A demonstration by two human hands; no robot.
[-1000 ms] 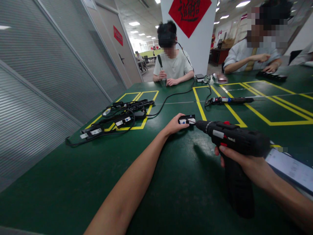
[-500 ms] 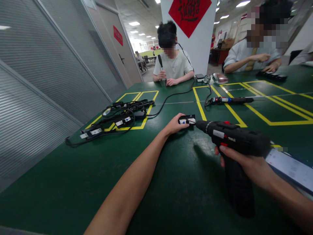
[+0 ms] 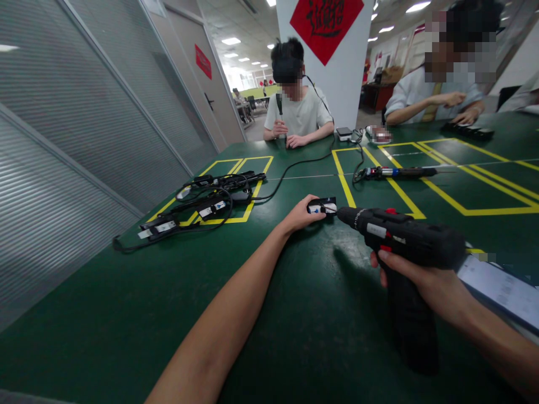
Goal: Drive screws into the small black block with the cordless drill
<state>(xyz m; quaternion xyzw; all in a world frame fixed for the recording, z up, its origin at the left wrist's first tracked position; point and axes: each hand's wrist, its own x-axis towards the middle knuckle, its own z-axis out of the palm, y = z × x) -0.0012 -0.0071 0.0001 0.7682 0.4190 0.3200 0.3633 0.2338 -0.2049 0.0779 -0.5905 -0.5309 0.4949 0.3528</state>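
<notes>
Power drill point(image 3: 415, 238) and small black box point(image 3: 328, 208) meet near the middle of the green table point(image 3: 126, 314), the drill to the right, its nose aimed left at the box's right end; whether the bit touches is too small to tell. From the left, a tangle of black parts and cables point(image 3: 213, 209) lies over the yellow tape point(image 3: 233, 221), just where it was a second ago. Across the table, a co-worker in a white shirt point(image 3: 311, 106) holds a screwdriver point(image 3: 279, 105), and here is the change: its handle, leaning left before, now stands more upright. Next, the left hand point(image 3: 304, 215) grips the left end of the box, which sits in the same spot as earlier. Farther right, a slim tool point(image 3: 402, 173) lies across the tape beyond the drill. The right hand point(image 3: 416, 275) is closed around the drill's handle, no different from the earlier pictures. Behind its wrist shows a pale screen point(image 3: 499, 289), and at far right a second co-worker point(image 3: 408, 92) keeps one hand on a dark strip point(image 3: 475, 133).
</notes>
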